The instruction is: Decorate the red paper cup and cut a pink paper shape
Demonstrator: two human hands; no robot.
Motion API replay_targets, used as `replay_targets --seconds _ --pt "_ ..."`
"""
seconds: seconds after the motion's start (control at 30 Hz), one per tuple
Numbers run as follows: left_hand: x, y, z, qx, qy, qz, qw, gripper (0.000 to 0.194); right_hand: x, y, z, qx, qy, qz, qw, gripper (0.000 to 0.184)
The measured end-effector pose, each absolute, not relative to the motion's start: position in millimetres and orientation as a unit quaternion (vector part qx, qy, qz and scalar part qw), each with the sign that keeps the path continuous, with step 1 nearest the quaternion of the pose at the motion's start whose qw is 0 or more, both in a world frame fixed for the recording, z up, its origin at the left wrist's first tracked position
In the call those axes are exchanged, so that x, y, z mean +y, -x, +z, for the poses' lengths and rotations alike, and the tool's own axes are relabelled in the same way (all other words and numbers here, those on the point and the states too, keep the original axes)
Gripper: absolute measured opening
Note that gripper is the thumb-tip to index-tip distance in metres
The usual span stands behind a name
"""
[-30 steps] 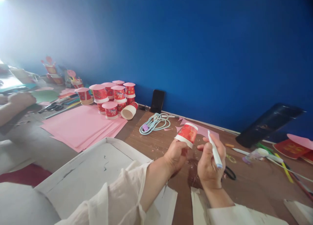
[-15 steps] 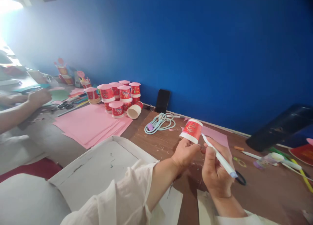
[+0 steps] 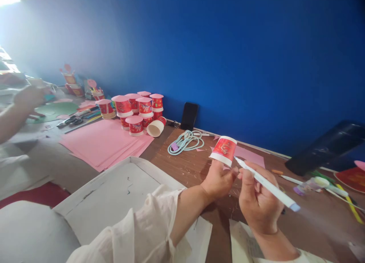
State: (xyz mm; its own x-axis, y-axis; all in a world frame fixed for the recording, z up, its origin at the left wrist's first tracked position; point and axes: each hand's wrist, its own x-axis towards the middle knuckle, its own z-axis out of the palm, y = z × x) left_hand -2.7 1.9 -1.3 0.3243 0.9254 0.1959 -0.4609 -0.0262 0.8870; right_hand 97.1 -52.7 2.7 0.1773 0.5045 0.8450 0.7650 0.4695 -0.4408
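Observation:
A red paper cup with a gold dragon print is held upside down over the table, its white rim facing down. My left hand has its fingers inside the cup's mouth, and most of them are hidden. In my right hand is a white marker with a light blue end, its tip close to the cup's right side. Whether the tip touches the cup, I cannot tell. Behind the cup lies a pink paper piece. Left of it sits a coiled pale blue cord.
Red cups topped with pink discs stand stacked at the left, beside a tipped cup and pink sheets. A phone leans on the blue wall. A black cylinder lies right. Another person's hand is far left.
My right hand has shifted slightly right and the marker's back end has swung to the right. The cup has turned a little in my left hand. The other person's hand has moved left.

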Motion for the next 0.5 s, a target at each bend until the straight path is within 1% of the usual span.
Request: replay_targets --seconds 0.1,0.23,0.3,0.37,0.5 --pt "4.0 1.2 -4.5 0.218 -0.513 0.515 0.651 0.032 -51.9 -100.9 0.5 -0.643 0.507 -0.128 0.559 0.021" --pt "3.9 -1.5 -10.3 0.242 -0.529 0.472 0.663 0.016 -52.1 -102.2 -4.4 -0.648 0.511 -0.151 0.544 0.019" --pt "2.0 -2.3 -12.0 0.249 -0.552 0.47 0.642 0.012 -53.2 -103.6 -5.3 -0.646 0.517 -0.15 0.541 0.018" --pt "0.7 -2.5 -13.7 0.258 -0.596 0.487 0.584 0.015 -55.0 -105.3 -5.2 -0.633 0.533 -0.145 0.543 0.018" --pt "2.6 -1.7 -20.0 0.278 -0.704 0.512 0.405 0.02 -59.9 -106.7 -4.3 -0.598 0.557 -0.124 0.562 0.017"
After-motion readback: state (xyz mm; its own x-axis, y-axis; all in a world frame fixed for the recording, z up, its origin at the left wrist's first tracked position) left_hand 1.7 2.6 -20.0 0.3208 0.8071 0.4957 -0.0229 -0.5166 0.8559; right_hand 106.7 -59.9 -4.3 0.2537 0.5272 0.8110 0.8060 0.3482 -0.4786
